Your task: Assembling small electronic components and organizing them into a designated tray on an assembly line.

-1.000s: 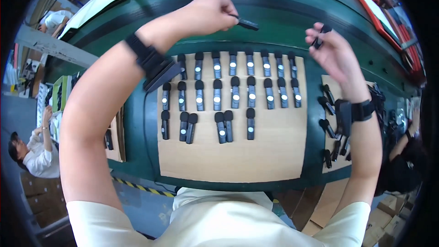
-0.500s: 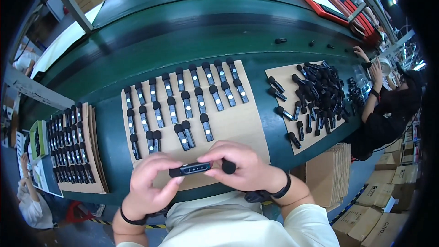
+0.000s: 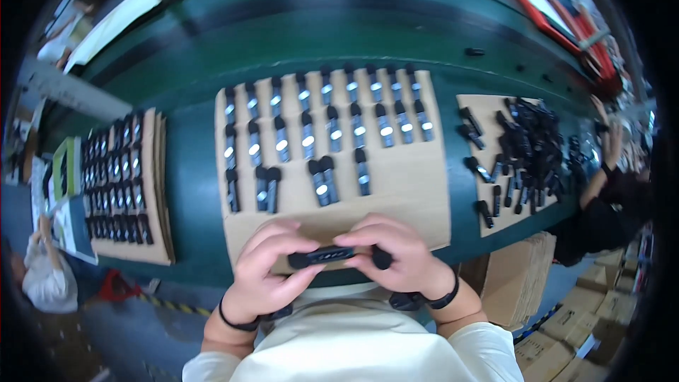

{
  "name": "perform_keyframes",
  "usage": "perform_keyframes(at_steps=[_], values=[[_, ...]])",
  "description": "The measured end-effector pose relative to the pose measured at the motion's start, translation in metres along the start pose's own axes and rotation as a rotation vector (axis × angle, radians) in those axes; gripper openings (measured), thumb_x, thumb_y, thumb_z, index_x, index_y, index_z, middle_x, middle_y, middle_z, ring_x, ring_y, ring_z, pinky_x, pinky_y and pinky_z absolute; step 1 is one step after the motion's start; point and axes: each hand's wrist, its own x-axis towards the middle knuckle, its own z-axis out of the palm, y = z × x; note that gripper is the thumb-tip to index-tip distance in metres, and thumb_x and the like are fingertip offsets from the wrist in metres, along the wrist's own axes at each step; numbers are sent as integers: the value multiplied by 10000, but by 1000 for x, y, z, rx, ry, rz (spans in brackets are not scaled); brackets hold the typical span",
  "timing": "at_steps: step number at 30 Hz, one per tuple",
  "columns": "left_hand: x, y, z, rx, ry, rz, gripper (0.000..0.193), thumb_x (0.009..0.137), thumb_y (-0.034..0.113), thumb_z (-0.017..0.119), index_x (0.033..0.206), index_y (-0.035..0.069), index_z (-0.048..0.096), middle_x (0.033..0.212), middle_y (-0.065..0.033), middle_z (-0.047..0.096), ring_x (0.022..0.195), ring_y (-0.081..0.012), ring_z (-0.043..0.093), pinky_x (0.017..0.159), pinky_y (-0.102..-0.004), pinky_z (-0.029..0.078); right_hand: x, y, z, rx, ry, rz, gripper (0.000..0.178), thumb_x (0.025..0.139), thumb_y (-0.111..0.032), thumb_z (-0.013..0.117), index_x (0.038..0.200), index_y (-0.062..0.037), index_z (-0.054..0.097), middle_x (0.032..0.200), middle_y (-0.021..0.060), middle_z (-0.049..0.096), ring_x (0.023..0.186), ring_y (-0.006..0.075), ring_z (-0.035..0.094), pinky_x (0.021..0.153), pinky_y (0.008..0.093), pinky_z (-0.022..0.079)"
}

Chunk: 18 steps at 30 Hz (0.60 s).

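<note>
Between both hands I hold a small black clip-on microphone (image 3: 327,255) level above the near edge of a cardboard sheet (image 3: 409,198). My left hand (image 3: 272,262) pinches it by its foam-tipped end. The fingers of my right hand (image 3: 396,251) close on the other end. A second round black foam tip (image 3: 382,257) pokes out from the right hand's grip; whatever lies behind it is hidden by the fingers. Beyond my hands, rows of similar microphones (image 3: 308,134) lie on the sheet, many with a pale round spot, the nearest row having gaps.
To the right, a jumbled heap of microphones (image 3: 527,134) covers another cardboard sheet (image 3: 470,102). At left, stacked sheets (image 3: 161,191) carry more rows. A co-worker's arm (image 3: 601,180) reaches in at far right. Folded cardboard (image 3: 520,279) stands by the table's right front.
The whole view has shifted, so the table and sheets appear turned and moved rightward. Both hands keep the same microphone in their fingers, with little change in grip.
</note>
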Motion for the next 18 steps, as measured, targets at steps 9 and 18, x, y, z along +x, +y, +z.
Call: perform_keyframes(at_steps=[9, 18], values=[[7, -11, 3, -81, -2, 70, 304, 702, 19, 797, 982, 36, 678, 892, -100, 656, 798, -291, 611, 868, -426, 504, 2, 2, -2, -88, 38, 3, 276, 780, 28, 739, 1047, 3, 676, 844, 77, 623, 654, 140, 526, 574, 252, 402], [11, -7, 2, -130, -43, 19, 313, 720, 19, 788, 1006, 20, 659, 906, -82, 659, 839, -238, 610, 923, -472, 476, 5, 1, -1, -97, 69, -6, 377, 736, 68, 761, 1090, -25, 672, 842, 83, 633, 682, 196, 576, 593, 299, 449]])
